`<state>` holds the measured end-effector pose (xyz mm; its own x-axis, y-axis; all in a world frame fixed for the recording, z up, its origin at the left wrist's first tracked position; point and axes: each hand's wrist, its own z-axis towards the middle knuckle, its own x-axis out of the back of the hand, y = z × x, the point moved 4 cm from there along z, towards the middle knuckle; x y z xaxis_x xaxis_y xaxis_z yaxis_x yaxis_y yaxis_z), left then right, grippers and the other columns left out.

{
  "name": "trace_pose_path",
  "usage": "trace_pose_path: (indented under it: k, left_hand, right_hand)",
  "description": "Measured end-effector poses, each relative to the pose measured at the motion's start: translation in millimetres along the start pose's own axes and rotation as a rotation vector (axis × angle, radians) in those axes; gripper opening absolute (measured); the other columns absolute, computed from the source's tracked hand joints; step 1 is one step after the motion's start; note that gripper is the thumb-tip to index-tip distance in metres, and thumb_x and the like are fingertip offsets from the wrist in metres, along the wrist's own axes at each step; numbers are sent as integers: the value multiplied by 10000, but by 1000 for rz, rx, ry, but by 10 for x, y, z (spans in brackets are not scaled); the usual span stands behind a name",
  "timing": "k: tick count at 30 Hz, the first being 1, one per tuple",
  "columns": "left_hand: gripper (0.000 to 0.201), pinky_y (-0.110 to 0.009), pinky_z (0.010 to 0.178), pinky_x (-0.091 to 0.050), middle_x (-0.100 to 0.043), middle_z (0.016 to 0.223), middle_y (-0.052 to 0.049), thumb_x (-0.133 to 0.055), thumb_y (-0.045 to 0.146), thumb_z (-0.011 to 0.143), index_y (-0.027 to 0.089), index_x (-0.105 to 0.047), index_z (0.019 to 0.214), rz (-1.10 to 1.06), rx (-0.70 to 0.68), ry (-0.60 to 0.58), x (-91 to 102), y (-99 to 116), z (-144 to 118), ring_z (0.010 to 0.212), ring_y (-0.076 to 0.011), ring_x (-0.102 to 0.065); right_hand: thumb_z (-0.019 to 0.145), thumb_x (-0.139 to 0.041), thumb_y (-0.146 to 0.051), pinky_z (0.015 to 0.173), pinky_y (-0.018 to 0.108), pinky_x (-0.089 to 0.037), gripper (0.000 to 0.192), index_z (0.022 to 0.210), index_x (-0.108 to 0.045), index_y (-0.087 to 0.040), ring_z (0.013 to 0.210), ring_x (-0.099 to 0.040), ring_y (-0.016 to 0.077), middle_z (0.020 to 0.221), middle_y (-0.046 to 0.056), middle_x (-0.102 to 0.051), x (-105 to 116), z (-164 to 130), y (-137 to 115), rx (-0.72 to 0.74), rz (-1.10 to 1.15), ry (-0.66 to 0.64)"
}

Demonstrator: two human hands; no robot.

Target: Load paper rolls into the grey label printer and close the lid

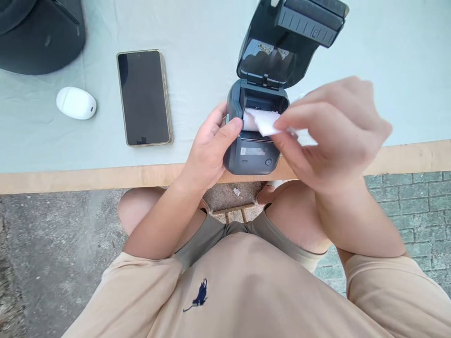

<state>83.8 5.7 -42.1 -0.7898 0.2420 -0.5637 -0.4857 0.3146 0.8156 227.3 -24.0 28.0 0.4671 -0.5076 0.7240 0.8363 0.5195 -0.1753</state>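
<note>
Hands over cloth-covered table, seemingly outdoors.

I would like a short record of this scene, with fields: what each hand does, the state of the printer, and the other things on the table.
Left hand: grips the left side of the small dark printer, thumb at the paper bay
Right hand: pinches the loose end of the white paper roll
Printer lid: open, tilted back
Printer place: at the near edge of the table
Phone: flat, screen dark, left of the printer
White oval device: left of the phone
Dark object: far left corner
</note>
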Motion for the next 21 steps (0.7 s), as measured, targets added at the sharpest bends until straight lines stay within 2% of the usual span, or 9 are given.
trace_pose_path:
  k: [4, 6, 8, 9, 11, 12, 14, 17, 21]
  left_hand:
    - [354, -350, 935, -558, -693, 1153, -59, -706, 396, 852, 221, -583, 1133, 81, -8, -41, 17, 11, -16, 1120, -242, -662]
    - [427, -355, 942, -556, -693, 1155, -50, -753, 367, 803, 240, -574, 1169, 172, -7, -44, 37, 13, -25, 1131, -255, -662]
    - [503, -353, 899, -571, -698, 1119, -50, -783, 355, 753, 242, -570, 1195, 236, -11, -44, 55, 13, -31, 1096, -266, -674]
    - [534, -352, 883, -576, -697, 1110, -51, -786, 351, 739, 241, -567, 1213, 257, -14, -47, 60, 12, -31, 1075, -267, -679]
    - [571, -349, 866, -578, -691, 1105, -55, -783, 342, 720, 231, -566, 1236, 285, -24, -71, 63, 6, -24, 1034, -261, -685]
    - [583, -350, 864, -577, -686, 1115, -59, -778, 340, 715, 225, -563, 1244, 293, -31, -81, 67, 0, -16, 1026, -261, -684]
    - [610, -357, 860, -575, -675, 1148, -75, -773, 329, 696, 210, -553, 1252, 306, -48, -96, 83, -22, 11, 1032, -267, -677]
    - [693, -361, 776, -579, -671, 1097, -80, -778, 305, 615, 202, -527, 1254, 341, -97, -109, 118, -63, 68, 978, -273, -678]
    - [754, -386, 797, -600, -663, 1126, -81, -782, 320, 564, 212, -500, 1254, 333, -139, -104, 165, -105, 120, 1018, -285, -671]
  right_hand:
    - [873, -648, -365, 738, 355, -439, 119, 859, -610, -253, 859, -692, 164, 841, -38, -723, -36, -97, -88, 113, 119, -90]
    - [866, -650, -346, 780, 353, -492, 96, 873, -629, -253, 872, -693, 170, 875, -25, -725, 9, -106, -31, 110, 210, -66]
    - [852, -640, -293, 862, 369, -524, 92, 935, -658, -257, 1008, -677, 201, 1021, 11, -716, 106, -81, 109, -10, 216, 48]
    - [860, -622, -296, 911, 379, -523, 171, 1024, -666, -269, 1136, -645, 224, 1156, 28, -687, 142, -63, 188, -93, 202, 78]
    - [906, -557, -356, 961, 381, -508, 351, 1253, -593, -318, 1317, -559, 236, 1372, 23, -589, 154, -24, 312, -223, 206, 43]
    - [932, -515, -373, 971, 370, -506, 408, 1338, -523, -335, 1330, -556, 219, 1409, 12, -566, 132, -8, 351, -264, 240, -1]
    - [960, -471, -361, 955, 345, -514, 429, 1385, -450, -306, 1198, -632, 174, 1343, 17, -606, 89, 9, 390, -313, 316, -6]
    - [932, -535, -308, 910, 330, -525, 299, 1216, -548, -215, 1060, -640, 160, 1116, 32, -640, 61, 1, 349, -201, 323, 94]
    - [878, -606, -281, 824, 363, -531, 104, 971, -620, -236, 989, -629, 187, 956, 35, -626, -14, -71, 265, 4, 251, -62]
